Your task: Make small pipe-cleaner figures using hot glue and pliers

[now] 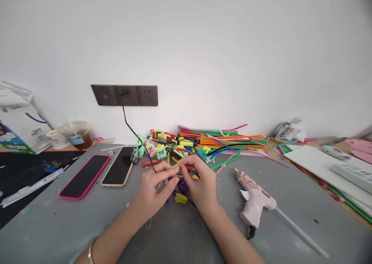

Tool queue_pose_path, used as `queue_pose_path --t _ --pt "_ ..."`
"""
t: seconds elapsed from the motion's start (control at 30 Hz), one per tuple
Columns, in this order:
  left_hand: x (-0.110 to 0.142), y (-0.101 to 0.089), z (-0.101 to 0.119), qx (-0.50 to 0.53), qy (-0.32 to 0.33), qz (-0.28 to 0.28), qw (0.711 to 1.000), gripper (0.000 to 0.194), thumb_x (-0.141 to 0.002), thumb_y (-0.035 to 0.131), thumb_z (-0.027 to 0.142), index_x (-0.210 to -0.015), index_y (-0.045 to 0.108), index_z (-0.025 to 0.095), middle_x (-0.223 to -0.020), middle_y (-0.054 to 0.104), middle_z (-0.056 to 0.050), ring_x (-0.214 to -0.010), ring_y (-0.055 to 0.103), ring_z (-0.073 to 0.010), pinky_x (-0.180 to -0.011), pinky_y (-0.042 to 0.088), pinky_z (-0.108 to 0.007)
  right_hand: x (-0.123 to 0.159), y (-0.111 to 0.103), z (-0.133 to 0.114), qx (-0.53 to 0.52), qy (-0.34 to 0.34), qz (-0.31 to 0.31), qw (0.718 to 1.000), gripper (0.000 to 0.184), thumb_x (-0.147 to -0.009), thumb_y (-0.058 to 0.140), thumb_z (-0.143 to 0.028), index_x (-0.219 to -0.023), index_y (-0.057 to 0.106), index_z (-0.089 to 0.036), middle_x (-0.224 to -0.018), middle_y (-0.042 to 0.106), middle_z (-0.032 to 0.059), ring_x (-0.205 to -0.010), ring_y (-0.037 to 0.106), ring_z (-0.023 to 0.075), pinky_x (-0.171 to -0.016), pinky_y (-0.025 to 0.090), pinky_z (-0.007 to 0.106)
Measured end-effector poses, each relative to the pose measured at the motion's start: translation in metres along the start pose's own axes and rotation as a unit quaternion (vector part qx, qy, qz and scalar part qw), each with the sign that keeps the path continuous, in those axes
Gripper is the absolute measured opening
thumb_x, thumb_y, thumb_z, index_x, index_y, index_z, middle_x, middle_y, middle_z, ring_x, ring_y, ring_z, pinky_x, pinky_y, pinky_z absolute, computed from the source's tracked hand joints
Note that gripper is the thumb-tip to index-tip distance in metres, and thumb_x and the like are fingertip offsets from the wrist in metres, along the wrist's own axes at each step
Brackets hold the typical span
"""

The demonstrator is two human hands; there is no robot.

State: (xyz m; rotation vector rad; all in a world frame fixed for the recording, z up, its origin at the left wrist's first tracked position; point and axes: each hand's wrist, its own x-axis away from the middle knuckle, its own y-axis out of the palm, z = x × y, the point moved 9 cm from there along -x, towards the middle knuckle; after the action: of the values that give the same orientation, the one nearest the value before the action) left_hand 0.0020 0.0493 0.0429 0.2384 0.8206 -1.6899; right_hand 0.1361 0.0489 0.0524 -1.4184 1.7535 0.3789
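Note:
My left hand [158, 184] and my right hand [200, 180] meet over the middle of the mat, fingertips pinched together. Between them is a thin yellow pipe cleaner [176, 164], mostly hidden by the fingers. Below, a folded yellow pipe cleaner piece [180, 197] lies on the mat, beside purple pieces [183, 185] partly covered by my right hand. Just beyond my fingers sits a pile of small coloured pipe cleaner shapes [159, 150]. A red marker-like stick [151, 163] rests near my left hand.
Long pipe cleaners [232, 142] are bundled along the wall. A pink glue gun [254, 198] with a glue stick in its back lies at right. Two phones [85, 176] lie at left, near a drink cup [77, 136]. A black cord [132, 130] hangs from the wall socket [124, 95].

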Motion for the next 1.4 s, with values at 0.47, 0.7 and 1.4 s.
queue_pose_path --t 0.47,0.7,1.4 --pt "-0.001 -0.007 -0.039 0.092 -0.23 0.003 0.969 0.024 -0.082 0.064 0.038 -0.078 0.07 0.016 -0.076 0.061 -0.004 -0.073 0.053 -0.0167 -0.061 0.041 -0.024 -0.001 0.01 -0.008 -0.055 -0.072 -0.102 0.991 0.016 -0.095 0.055 -0.008 -0.093 0.061 -0.022 -0.088 0.071 0.005 -0.083 0.068 0.0169 -0.076 0.054 0.027" --pt "-0.002 -0.006 -0.036 0.099 -0.22 0.0 0.971 0.022 -0.082 0.064 0.036 -0.073 0.064 0.016 -0.071 0.054 -0.001 -0.069 0.048 -0.0144 -0.06 0.038 -0.024 0.002 0.013 -0.004 -0.071 -0.038 -0.12 0.989 0.015 -0.095 0.055 -0.01 -0.097 0.063 -0.022 -0.089 0.07 0.0044 -0.083 0.068 0.0166 -0.074 0.053 0.026" --pt "-0.006 -0.011 -0.032 0.077 -0.208 -0.018 0.975 0.032 -0.084 0.064 0.045 -0.071 0.069 0.016 -0.071 0.059 -0.004 -0.071 0.05 -0.0173 -0.062 0.039 -0.026 -0.005 0.002 -0.005 -0.108 -0.031 -0.065 0.992 0.015 -0.087 0.067 -0.009 -0.087 0.073 -0.023 -0.085 0.078 0.0051 -0.079 0.074 0.0187 -0.075 0.06 0.03"
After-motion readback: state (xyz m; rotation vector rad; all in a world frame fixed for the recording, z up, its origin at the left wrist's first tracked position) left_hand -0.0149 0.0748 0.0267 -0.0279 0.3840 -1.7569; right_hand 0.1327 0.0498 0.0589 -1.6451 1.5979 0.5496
